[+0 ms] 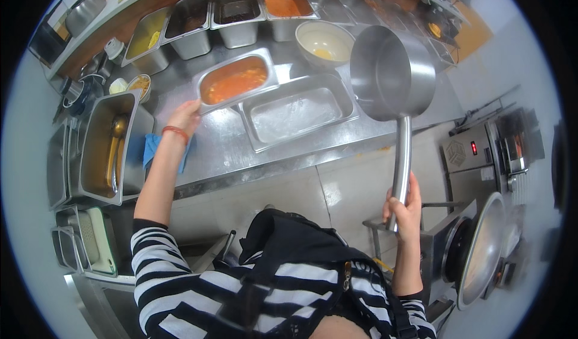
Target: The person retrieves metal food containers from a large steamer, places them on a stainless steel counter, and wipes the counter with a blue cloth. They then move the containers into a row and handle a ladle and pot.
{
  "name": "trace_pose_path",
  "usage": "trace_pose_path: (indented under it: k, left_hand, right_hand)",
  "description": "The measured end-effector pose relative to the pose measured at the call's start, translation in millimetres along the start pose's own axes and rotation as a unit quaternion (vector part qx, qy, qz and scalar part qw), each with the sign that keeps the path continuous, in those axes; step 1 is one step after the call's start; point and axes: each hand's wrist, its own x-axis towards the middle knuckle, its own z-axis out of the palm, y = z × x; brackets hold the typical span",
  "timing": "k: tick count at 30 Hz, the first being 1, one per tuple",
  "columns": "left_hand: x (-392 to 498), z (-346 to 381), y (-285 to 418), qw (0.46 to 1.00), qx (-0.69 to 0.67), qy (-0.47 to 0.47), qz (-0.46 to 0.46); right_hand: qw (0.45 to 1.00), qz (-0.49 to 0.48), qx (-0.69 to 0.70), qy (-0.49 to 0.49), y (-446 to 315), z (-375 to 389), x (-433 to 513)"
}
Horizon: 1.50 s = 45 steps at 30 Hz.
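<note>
My left hand (186, 117) grips the near left corner of a small steel food pan (272, 75) holding orange-red soup or sauce with pale bits. That pan is tilted, and its right end is over or against a shallow steel pan (293, 113) on the counter; whether they touch I cannot tell. In my right hand (404, 208) is the long handle of a steel saucepan (422, 73). The saucepan is raised on the right, tipped on its side with its mouth facing left, and I see no food inside. A cream bowl (336, 39) with something yellow in it stands behind the shallow pan.
Deep steel containers (237, 32) of sauces line the counter's back. At left, a large steel container (135, 113) holds a ladle (118, 129) in brown liquid, beside a blue cloth (152, 147). A wide metal pan (485, 248) sits by a burner at lower right, near an appliance (469, 149).
</note>
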Motion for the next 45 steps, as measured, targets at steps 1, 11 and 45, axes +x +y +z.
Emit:
trace_pose_path:
  k: [1,11,45]
  left_hand:
    - [-3,13,-5,1.000,0.010,-0.010,-0.016]
    - [3,105,-74,0.987,0.116,0.038,-0.109]
    - [8,63,-135,0.979,0.108,0.127,-0.114]
  right_hand:
    - [1.000,0.000,0.005,0.000,1,-1,-2]
    - [0.999,0.003,0.036,0.036,6,-33,-32]
    - [0.995,0.019,0.070,0.075,16,-56,-53]
